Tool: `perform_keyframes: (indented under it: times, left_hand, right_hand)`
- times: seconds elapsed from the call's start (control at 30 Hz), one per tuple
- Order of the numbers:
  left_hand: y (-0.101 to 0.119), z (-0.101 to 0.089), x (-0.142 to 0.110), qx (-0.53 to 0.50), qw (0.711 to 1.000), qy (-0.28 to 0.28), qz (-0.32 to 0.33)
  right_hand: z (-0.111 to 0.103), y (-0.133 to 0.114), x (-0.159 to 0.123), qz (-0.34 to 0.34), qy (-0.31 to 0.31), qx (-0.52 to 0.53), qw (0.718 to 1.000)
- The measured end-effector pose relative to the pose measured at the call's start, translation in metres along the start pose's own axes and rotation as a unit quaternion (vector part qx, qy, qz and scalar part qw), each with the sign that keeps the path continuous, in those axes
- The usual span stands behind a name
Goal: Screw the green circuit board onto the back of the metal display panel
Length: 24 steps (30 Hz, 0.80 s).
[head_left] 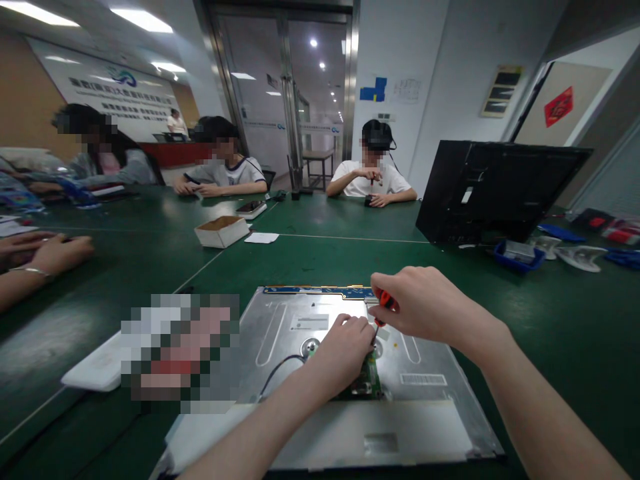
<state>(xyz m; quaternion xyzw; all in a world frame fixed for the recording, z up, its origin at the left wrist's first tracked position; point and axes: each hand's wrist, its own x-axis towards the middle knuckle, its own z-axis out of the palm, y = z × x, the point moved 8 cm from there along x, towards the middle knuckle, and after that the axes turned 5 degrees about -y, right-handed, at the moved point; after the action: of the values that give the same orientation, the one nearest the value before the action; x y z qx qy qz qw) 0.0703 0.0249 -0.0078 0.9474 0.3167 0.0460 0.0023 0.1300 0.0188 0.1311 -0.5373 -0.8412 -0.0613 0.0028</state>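
A silver metal panel (430, 347), the back of a flat screen, lies on the green table (310, 260) in front of me. A small green circuit board (369, 385) sits on its middle, with a black cable (280, 368) leading left. My right hand (425, 303) is closed round a screwdriver with a red and black handle (386, 301), its tip pointing down at the board. My left hand (345, 350) rests curled on the board, fingertips pinched beside the screwdriver tip. What they pinch is hidden.
A black monitor shell (495, 190) stands at the right, with a blue tray (517, 255) beside it. A white cardboard box (221, 231) and paper (261, 237) lie mid-table. A white tray (97, 367) is at my left. Three seated people work opposite; another person's hands (45, 253) rest far left.
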Motion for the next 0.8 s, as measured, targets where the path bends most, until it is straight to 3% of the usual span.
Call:
perform_keyframes:
  times: [0.33,0.53,0.7,0.8]
  left_hand:
    - [-0.0006,-0.0002,0.0003,-0.009,1.000,-0.003,-0.002]
    - [0.0023,0.0013,0.0010,0.005,1.000,-0.009,0.013]
    - [0.0002,-0.0006,0.0006,-0.016,1.000,0.002,0.005]
    - [-0.0001,-0.0006,0.0001,-0.017,1.000,0.009,0.003]
  right_hand:
    - [0.0017,-0.0009,-0.0005,-0.022,-0.002,0.027,0.999]
    - [0.0022,-0.0090,-0.0057,-0.074,-0.027,0.099,0.992]
    - [0.0025,-0.0032,-0.0034,-0.027,-0.017,0.041,0.999]
    - [0.0025,-0.0047,-0.0031,-0.044,-0.012,0.044,0.998]
